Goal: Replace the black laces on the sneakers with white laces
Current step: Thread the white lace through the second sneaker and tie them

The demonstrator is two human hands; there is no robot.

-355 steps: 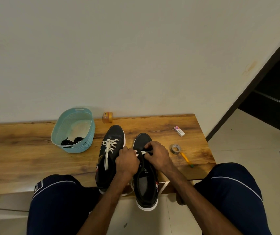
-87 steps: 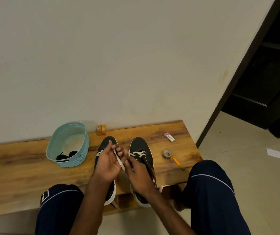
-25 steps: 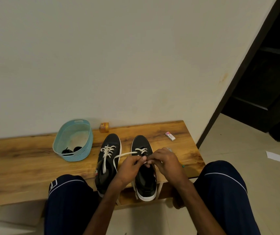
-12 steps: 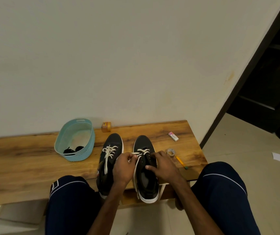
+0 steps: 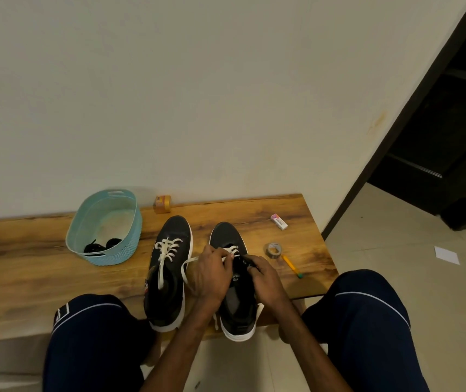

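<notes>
Right sneaker (image 5: pixel 227 236) on wooden bench (image 5: pixel 28 267), heel overhanging near edge, white lace (image 5: pixel 189 261) partly threaded. Left hand (image 5: pixel 212 274) pinches that lace over eyelets; loose loop trails toward left sneaker (image 5: pixel 169 278). Right hand (image 5: pixel 264 278) on sneaker's right side, fingers curled; grip cannot be told. Left sneaker already white-laced. Black laces (image 5: pixel 103 246) in blue basket (image 5: pixel 130 230). Tape roll (image 5: pixel 273 249), pencil (image 5: pixel 292 266), eraser (image 5: pixel 279 221) right of sneakers.
</notes>
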